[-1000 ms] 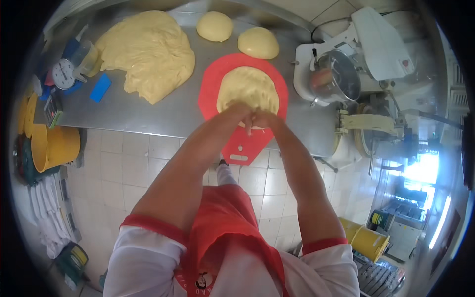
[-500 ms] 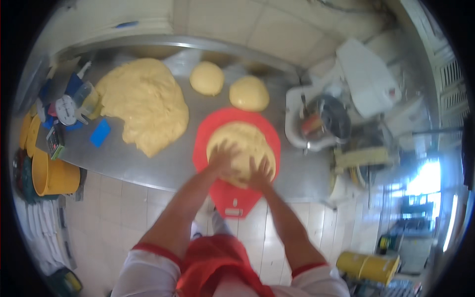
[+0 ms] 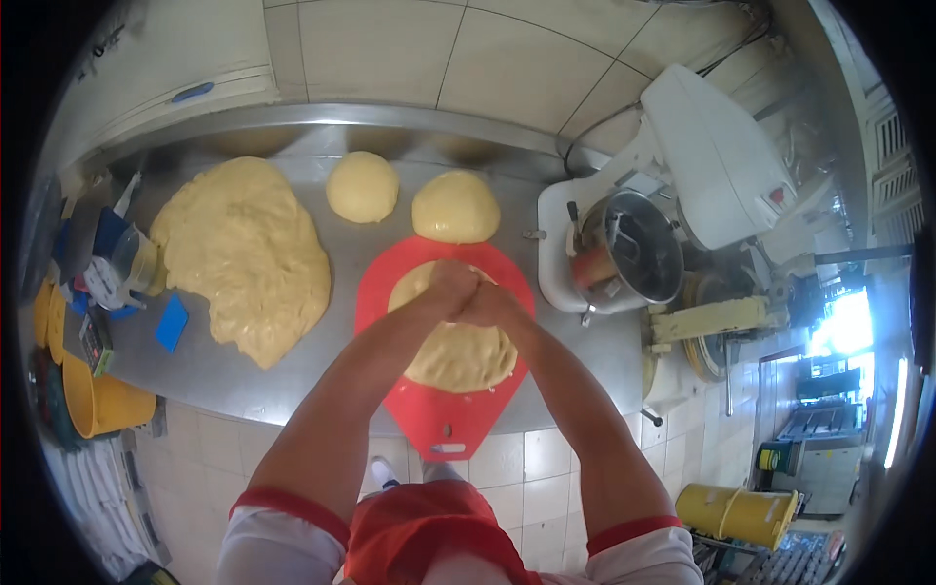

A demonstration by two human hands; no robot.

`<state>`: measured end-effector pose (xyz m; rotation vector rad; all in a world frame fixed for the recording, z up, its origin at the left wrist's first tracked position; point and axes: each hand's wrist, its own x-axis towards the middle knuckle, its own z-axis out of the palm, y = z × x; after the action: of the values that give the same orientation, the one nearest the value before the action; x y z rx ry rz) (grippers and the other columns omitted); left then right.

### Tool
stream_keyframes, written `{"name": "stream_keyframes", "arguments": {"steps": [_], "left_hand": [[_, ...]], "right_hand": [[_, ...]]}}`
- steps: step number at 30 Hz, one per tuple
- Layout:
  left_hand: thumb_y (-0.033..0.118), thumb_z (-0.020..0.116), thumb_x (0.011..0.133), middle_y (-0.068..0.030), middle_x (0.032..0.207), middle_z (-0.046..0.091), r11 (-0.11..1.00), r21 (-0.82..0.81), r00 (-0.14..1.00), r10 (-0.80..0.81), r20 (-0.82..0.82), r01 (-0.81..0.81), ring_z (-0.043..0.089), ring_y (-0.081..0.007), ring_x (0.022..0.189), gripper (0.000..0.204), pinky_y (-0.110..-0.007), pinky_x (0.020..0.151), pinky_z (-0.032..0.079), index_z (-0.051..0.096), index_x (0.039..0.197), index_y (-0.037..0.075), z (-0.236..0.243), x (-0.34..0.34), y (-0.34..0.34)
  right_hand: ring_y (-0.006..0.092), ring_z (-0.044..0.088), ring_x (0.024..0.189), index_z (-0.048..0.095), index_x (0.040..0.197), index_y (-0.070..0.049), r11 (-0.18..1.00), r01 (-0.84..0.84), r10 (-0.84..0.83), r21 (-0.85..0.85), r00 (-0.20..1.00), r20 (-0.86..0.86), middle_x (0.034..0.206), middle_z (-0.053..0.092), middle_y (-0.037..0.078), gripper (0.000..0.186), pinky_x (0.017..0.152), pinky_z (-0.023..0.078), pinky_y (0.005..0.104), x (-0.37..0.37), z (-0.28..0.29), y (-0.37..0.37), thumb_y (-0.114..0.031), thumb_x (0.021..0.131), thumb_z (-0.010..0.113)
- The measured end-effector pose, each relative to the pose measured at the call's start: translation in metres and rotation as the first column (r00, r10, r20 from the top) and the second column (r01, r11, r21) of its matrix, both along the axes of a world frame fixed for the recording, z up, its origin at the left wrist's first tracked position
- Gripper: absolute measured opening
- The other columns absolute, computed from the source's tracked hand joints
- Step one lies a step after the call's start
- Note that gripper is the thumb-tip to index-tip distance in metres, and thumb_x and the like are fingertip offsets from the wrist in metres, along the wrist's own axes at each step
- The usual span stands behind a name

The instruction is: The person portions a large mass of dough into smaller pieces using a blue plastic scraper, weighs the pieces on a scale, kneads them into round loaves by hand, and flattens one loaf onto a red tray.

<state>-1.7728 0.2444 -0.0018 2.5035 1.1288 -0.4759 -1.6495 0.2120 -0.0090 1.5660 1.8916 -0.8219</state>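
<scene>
Two hands, left hand (image 3: 451, 285) and right hand (image 3: 490, 304), press closed as fists on the dough (image 3: 458, 346), which lies under them on the red board (image 3: 385, 292). Better to push evenly, keeping the dough centred on the board.

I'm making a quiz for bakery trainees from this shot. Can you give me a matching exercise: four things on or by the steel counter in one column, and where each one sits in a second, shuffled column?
Things:
1. large spread mass of dough
2. flattened dough piece
3. blue scraper
4. mixer bowl

Places:
A. on the red board, under both hands, left hand and right hand
B. at the right end of the counter, under the white mixer
C. on the left half of the counter
D. near the counter's front edge, left of the large dough

Pairs: 1-C, 2-A, 3-D, 4-B
</scene>
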Motion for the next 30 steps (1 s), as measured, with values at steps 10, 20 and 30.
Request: {"name": "stream_keyframes", "arguments": {"steps": [10, 20, 30], "left_hand": [[0.037, 0.068, 0.070, -0.0137, 0.155, 0.035, 0.939, 0.313, 0.936, 0.029, 0.351, -0.146, 0.035, -0.0311, 0.141, 0.081, -0.056, 0.106, 0.036, 0.046, 0.144, 0.014, -0.103, -0.017, 0.020], [0.066, 0.054, 0.086, -0.0086, 0.162, 0.022, 0.954, 0.237, 0.948, 0.105, 0.301, -0.181, 0.017, -0.0330, 0.150, 0.088, -0.058, 0.118, 0.016, 0.028, 0.155, 0.020, -0.061, -0.061, -0.079], [0.056, 0.073, 0.074, -0.0122, 0.155, 0.035, 0.956, -0.265, 0.987, 0.147, 0.069, -0.124, 0.034, -0.0369, 0.140, 0.087, -0.060, 0.107, 0.035, 0.043, 0.146, 0.016, -0.049, -0.057, -0.152]], "right_hand": [[0.0462, 0.013, 0.146, 0.031, 0.151, -0.004, 0.834, -0.179, 0.206, 0.521, 0.979, 0.006, 0.160, 0.011, 0.026, 0.120, 0.118, 0.023, 0.0508, 0.016, -0.083, 0.030, -0.070, 0.062, 0.076], [0.0462, 0.004, 0.149, 0.014, 0.158, -0.027, 0.901, -0.043, 0.014, 0.432, 0.997, 0.070, 0.164, -0.001, 0.016, 0.118, 0.106, 0.014, 0.0769, -0.003, -0.043, -0.060, -0.073, 0.065, 0.070], [0.0414, 0.025, 0.145, 0.026, 0.153, -0.008, 0.992, -0.014, 0.036, 0.124, 0.984, -0.173, 0.161, 0.016, 0.020, 0.124, 0.110, 0.031, 0.0639, -0.012, -0.048, -0.140, -0.062, 0.057, 0.084]]}}
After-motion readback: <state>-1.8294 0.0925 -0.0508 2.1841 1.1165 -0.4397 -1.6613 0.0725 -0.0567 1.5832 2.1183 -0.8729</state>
